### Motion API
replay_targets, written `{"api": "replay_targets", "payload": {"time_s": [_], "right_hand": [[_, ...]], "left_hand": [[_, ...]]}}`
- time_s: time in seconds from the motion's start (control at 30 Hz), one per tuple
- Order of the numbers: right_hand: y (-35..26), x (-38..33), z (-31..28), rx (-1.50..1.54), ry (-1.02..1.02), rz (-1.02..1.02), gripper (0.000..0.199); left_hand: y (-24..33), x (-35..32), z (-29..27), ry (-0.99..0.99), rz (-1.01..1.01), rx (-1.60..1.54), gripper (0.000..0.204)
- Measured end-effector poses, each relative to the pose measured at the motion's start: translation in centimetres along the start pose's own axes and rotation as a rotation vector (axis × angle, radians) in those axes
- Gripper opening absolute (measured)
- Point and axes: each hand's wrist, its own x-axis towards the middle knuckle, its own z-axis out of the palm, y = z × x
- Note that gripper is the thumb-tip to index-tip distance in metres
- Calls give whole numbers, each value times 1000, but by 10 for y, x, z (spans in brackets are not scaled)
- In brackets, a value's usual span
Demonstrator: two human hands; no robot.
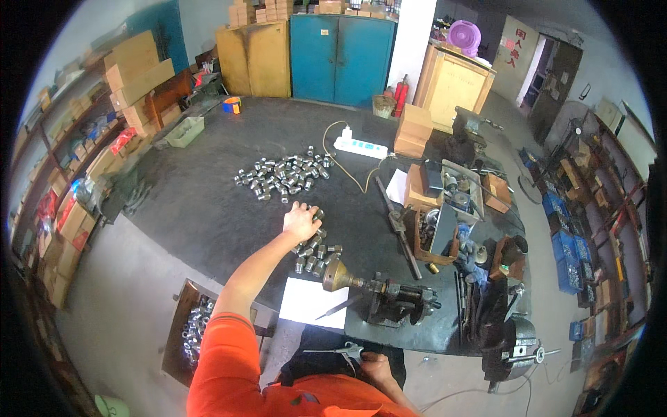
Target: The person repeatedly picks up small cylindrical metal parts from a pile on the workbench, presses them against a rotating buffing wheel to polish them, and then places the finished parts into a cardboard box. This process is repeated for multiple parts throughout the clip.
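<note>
My left hand (300, 221) reaches out over the dark workbench (208, 208) and rests on a small cluster of shiny metal sleeves (316, 251), fingers curled over one or two of them. A larger pile of the same metal sleeves (283, 175) lies farther away. My right hand (375, 364) is low by my lap, closed around the handle of a metal air blow gun (342, 352). Between the hands stands a small machine with a brass-coloured conical head (336, 276), and a white sheet (313, 303) lies beside it.
A tray of metal sleeves (196, 326) sits on a low stand at my left. A white power strip (360, 147), a long wrench (401, 229), wooden boxes (431, 229) and a dark vise (511, 344) crowd the bench's right side. Shelves of cartons (76, 208) line the left wall.
</note>
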Motion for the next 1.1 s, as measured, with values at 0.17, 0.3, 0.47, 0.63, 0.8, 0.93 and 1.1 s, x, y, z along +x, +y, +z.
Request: {"api": "replay_targets", "payload": {"time_s": [0.17, 0.3, 0.47, 0.63, 0.8, 0.93, 1.1], "right_hand": [[19, 5, -2, -266, 67, -439, 36], [18, 1, -2, -317, 75, -506, 34], [11, -2, -6, -409, 132, -562, 39], [-4, -6, -2, -215, 84, -199, 37], [14, 6, 3, -144, 23, -254, 37], [29, 9, 5, -70, 71, -291, 38], [-8, -10, 1, -31, 56, -41, 39]], "left_hand": [[-6, -14, 2, 21, 82, -16, 32], [-26, 4, -9, -190, 189, -22, 32], [-38, -5, -45, -46, 158, -137, 30], [-50, -63, -53, -195, 42, -122, 34], [-45, -103, -41, -106, 26, -152, 38], [-33, -112, -42, 4, 129, -84, 36], [-22, -108, -30, -112, 274, 65, 35]]}}
